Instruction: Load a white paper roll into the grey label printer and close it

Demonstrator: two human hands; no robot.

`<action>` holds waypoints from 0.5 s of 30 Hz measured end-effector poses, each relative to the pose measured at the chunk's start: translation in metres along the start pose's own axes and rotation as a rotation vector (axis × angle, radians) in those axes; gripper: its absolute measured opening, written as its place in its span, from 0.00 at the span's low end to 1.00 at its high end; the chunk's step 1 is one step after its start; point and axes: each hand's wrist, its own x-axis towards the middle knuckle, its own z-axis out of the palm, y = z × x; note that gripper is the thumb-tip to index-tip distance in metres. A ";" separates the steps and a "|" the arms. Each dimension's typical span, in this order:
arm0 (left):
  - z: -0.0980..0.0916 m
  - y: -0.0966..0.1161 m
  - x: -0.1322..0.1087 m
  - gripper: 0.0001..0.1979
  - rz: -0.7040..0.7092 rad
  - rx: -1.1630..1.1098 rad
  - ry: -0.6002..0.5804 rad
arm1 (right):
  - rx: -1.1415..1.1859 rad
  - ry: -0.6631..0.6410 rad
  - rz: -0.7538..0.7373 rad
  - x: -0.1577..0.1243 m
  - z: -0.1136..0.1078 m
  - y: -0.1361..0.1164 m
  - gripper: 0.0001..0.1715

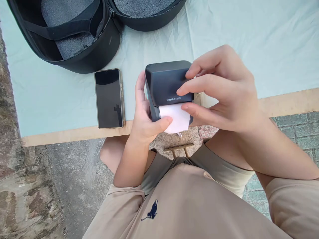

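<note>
A dark label printer (171,83) marked NIIMBOT is held above the table's near edge, its front face toward me. White label paper (175,118) sticks out below its lid and ends in a ragged edge. My left hand (147,116) wraps the printer's left side, fingers behind it and thumb pressed on the paper. On the printer's right, my right hand (219,89) has its fingers spread. Two fingertips rest at or just over the front cover, and the thumb tip is by the top of the paper; whether each one touches is hard to tell.
A smartphone (108,99) with a dark screen lies left of the printer, near the table edge. Behind it stands an unzipped black case (107,46) with grey foam and a strap. Pale cloth (236,30) covers the wooden-edged table. My legs are under the edge.
</note>
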 end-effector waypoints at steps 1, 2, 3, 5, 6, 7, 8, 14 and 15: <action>0.001 0.001 0.000 0.43 -0.002 -0.009 0.011 | 0.007 0.007 0.010 0.000 -0.001 0.000 0.09; 0.002 0.001 0.000 0.41 0.002 -0.023 0.022 | 0.009 0.017 0.020 0.001 -0.002 -0.001 0.09; 0.004 0.002 0.000 0.37 0.009 -0.042 0.029 | 0.004 0.023 0.037 0.001 -0.002 -0.002 0.09; 0.006 0.005 0.001 0.30 0.011 -0.068 0.039 | -0.003 0.023 0.067 0.002 -0.004 -0.004 0.09; 0.008 0.006 0.001 0.28 -0.001 -0.063 0.055 | -0.003 0.013 0.083 0.002 -0.004 -0.006 0.09; 0.009 0.008 0.001 0.26 -0.022 -0.047 0.078 | 0.000 0.002 0.097 0.002 -0.004 -0.008 0.10; 0.010 0.010 0.001 0.26 -0.048 -0.026 0.109 | 0.005 -0.010 0.111 0.002 -0.004 -0.010 0.12; 0.014 0.014 -0.001 0.23 -0.103 0.018 0.176 | 0.076 -0.101 0.110 0.002 -0.008 -0.015 0.13; 0.014 0.013 -0.001 0.23 -0.102 0.021 0.180 | 0.077 -0.111 0.104 0.002 -0.010 -0.015 0.12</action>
